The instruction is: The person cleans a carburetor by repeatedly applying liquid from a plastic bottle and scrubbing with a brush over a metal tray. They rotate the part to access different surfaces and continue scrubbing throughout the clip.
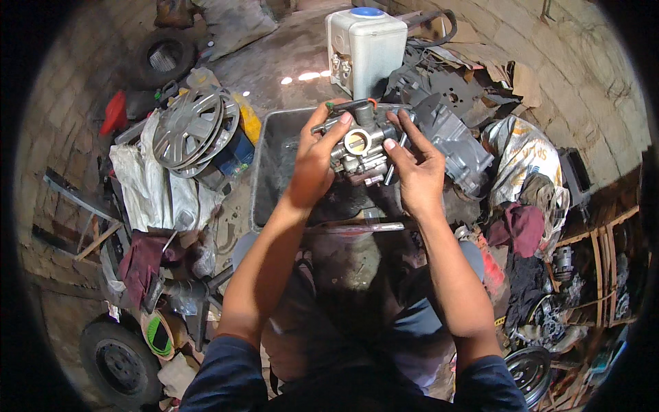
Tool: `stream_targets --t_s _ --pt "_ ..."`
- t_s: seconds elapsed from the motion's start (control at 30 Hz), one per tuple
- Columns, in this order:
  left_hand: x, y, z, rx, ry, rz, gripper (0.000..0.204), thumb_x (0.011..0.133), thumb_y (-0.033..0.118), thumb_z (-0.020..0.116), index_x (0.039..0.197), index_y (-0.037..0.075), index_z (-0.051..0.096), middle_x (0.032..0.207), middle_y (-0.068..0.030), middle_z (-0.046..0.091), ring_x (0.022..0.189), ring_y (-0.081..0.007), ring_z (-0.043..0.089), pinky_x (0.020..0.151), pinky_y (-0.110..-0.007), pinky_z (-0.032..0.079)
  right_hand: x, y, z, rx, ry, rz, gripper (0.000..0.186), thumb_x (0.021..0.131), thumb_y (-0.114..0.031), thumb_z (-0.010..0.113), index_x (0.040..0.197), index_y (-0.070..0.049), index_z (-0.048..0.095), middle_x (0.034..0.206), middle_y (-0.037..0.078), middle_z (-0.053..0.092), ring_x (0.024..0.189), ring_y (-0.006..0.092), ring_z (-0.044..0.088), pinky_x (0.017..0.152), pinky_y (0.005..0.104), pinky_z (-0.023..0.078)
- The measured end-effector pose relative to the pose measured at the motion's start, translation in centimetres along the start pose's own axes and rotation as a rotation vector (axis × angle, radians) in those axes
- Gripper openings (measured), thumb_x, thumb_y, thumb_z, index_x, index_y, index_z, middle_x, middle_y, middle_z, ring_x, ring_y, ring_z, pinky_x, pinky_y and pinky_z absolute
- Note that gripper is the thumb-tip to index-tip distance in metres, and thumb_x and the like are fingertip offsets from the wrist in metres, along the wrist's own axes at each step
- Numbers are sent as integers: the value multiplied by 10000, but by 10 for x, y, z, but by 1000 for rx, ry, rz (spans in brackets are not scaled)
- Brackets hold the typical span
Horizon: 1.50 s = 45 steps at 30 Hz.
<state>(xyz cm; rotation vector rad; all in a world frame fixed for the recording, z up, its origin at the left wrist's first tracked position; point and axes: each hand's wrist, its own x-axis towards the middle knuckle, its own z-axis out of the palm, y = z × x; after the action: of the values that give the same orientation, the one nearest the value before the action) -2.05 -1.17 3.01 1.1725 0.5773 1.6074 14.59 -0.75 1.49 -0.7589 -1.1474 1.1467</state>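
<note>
A metal carburetor [357, 142] is held up over a black plastic tub [259, 175], its round brass-coloured bore facing me. My left hand [312, 163] grips it from the left, thumb on the upper body and the other fingers partly hidden behind. On the opposite side, my right hand [420, 175] has its thumb against the body and its forefinger stretched up along the edge. A slim shiny metal rod [390, 174] shows beside the right thumb; I cannot tell whether it is a separate tool in that hand. Dark wet-looking residue covers the tub's inside.
Beyond the tub stands a white plastic tank [374, 51] with a blue cap. Stacked wheel covers [185, 130] and a white sack [134, 185] lie at left. A grey metal casing [456, 151] and a printed sack [522, 154] crowd the right. A wheel [118, 364] rests lower left.
</note>
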Motion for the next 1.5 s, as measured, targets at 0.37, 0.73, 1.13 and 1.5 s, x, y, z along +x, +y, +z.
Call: stream_targets --t_s 0.37,0.73,1.13,1.5 --pt "6 2 -13 115 -5 -32 307 1011 92 559 1263 -42 672 1170 -129 725 1053 -165 695 945 -301 555 3 0 -2 -38 -130 -19 609 956 86 661 1533 22 476 1511 147 576 1248 194 631 1040 294 525" --pt "2 1 -24 486 152 355 229 852 -22 704 1077 -38 741 1074 -148 718 1029 -217 670 961 -322 486 -2 -21 -23 -272 -62 -252 485 952 113 558 1422 7 613 1372 154 676 1177 212 690 1028 335 521" --pt "-3 -1 -17 579 164 415 243 827 -18 731 1069 -21 757 1057 -141 714 995 -223 681 934 -323 504 -43 -26 -34 -412 -385 -198 358 1090 -259 471 1133 2 711 836 75 643 763 164 590 756 308 492" --pt "-8 -11 -4 759 265 436 259 767 26 796 1026 33 783 992 -123 692 920 -241 697 841 -338 532 -61 -19 -23 -325 -202 -11 123 1030 -13 627 1125 64 617 976 161 778 922 153 729 790 283 577"
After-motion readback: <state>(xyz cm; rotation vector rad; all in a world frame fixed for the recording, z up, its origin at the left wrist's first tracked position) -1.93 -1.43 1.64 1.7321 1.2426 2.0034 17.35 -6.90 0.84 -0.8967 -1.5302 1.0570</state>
